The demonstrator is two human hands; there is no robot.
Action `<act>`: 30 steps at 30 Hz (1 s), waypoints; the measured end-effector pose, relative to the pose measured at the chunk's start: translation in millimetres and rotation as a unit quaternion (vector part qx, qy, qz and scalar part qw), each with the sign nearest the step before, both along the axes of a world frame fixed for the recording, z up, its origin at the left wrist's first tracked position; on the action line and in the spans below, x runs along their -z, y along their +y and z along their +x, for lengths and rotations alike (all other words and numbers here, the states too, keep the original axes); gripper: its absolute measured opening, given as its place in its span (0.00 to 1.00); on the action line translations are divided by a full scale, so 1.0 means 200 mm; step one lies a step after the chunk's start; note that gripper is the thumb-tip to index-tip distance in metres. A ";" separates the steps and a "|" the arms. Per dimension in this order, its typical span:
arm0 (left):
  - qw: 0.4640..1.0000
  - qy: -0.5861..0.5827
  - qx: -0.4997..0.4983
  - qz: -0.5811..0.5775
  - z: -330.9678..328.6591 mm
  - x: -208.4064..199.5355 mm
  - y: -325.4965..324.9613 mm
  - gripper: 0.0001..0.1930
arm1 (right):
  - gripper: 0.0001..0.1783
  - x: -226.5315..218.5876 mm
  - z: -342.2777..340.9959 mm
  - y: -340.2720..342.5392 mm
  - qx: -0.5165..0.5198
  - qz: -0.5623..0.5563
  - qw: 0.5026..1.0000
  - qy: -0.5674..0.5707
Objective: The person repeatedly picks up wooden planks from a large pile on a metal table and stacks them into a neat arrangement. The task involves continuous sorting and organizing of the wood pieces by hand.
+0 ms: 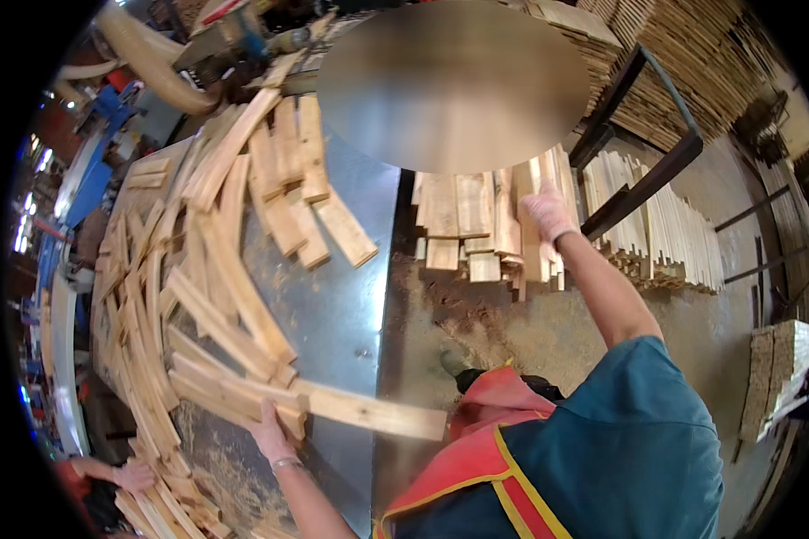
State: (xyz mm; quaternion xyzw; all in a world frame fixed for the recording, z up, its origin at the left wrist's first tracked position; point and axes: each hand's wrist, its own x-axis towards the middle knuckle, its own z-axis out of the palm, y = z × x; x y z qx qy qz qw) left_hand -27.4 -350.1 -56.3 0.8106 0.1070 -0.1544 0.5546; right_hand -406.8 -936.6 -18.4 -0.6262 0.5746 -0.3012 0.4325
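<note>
My left hand [271, 437], in a thin pale glove, grips the near end of a wooden board [229, 395] among others on the metal table [346, 296]. Beside it another wooden board [377, 415] juts past the table's right edge toward my apron. On my right, my gloved right hand [548, 213] is closed around the upper edge of a wooden board [532, 247] at the right end of a stack of boards [458, 207]. Its fingers are partly hidden behind the wood.
Many loose boards [135, 296] lie crisscross on the table's left side, with sawdust around them. Another person's hand [135, 476] touches boards at lower left. A dark metal frame [643, 184] and stacked slats [665, 229] stand at right. A blurred oval hides the top middle.
</note>
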 end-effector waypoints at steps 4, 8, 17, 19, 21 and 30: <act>0.996 0.044 -0.057 0.045 0.12 0.05 -0.45 0.54 | 0.34 0.18 -0.34 -0.64 0.105 0.001 0.948 0.300; 0.996 0.065 -0.051 0.039 0.12 -0.07 -0.60 0.57 | 0.41 0.42 -0.29 -0.76 0.068 0.010 0.937 0.342; 0.998 0.052 -0.032 0.015 0.17 -0.03 -0.12 0.21 | 0.40 0.49 -0.15 -0.81 -0.147 -0.091 0.937 0.304; 0.996 0.071 -0.030 -0.048 0.08 -0.20 -0.01 0.22 | 0.36 0.47 -0.02 -0.68 -0.153 -0.056 0.984 0.066; 0.934 0.144 -0.134 -0.298 -0.14 -0.20 0.20 0.26 | 0.33 0.41 0.18 -0.40 -0.200 0.009 0.973 -0.113; 0.935 0.103 -0.036 -0.338 -0.87 -0.16 0.54 0.28 | 0.37 0.17 0.95 1.43 -0.598 0.118 0.792 0.027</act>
